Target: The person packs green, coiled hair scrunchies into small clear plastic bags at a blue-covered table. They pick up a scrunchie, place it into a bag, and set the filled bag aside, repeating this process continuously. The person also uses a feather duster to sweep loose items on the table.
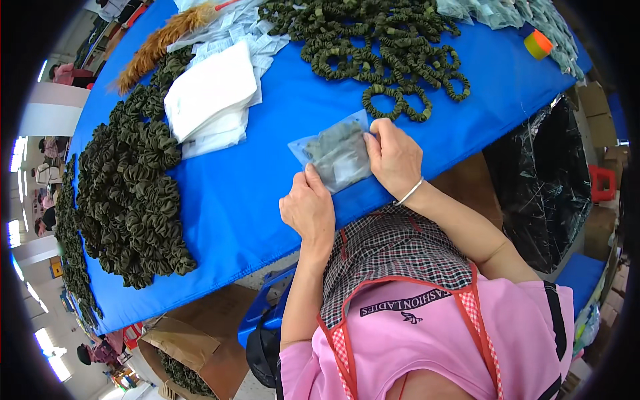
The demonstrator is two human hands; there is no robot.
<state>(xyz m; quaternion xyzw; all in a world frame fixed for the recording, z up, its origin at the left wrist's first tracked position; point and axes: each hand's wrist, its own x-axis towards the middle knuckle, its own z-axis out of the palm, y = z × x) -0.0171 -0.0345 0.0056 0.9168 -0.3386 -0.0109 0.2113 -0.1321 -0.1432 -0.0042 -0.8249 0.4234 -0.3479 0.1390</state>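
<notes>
Pressing, head view: both hands on a clear plastic bag (335, 155) lying flat on the blue tabletop (267, 193), near its front edge.
Bag contents: dark green scrunchie inside (337, 150) — seen through the film, shape blurred.
Left hand (308, 208): fingers together, thumb tip on the bag's lower left corner; grip pinched on that edge.
Right hand (395, 157): fingers curled, resting on the bag's right edge, grip closed against the film; thin silver bangle (409, 193) at the wrist.
Left heap: large pile of dark green scrunchies (133, 193) along the tabletop's left side, well apart from the bag.
Far heap: second spread of green scrunchies (380, 50) beyond the bag, nearest loops just above the right hand.
White stack: folded white sheets (210, 93) between the two heaps, small clear packets (253, 33) behind them.
Far left corner: tuft of tan fibres (160, 43).
Far right corner: roll of tape, orange and yellow (537, 44).
Below tabletop: open cardboard box (193, 353) with green scrunchies inside — black plastic sack (540, 187) at the right.
Clothing: pink shirt, checked apron (393, 253).
</notes>
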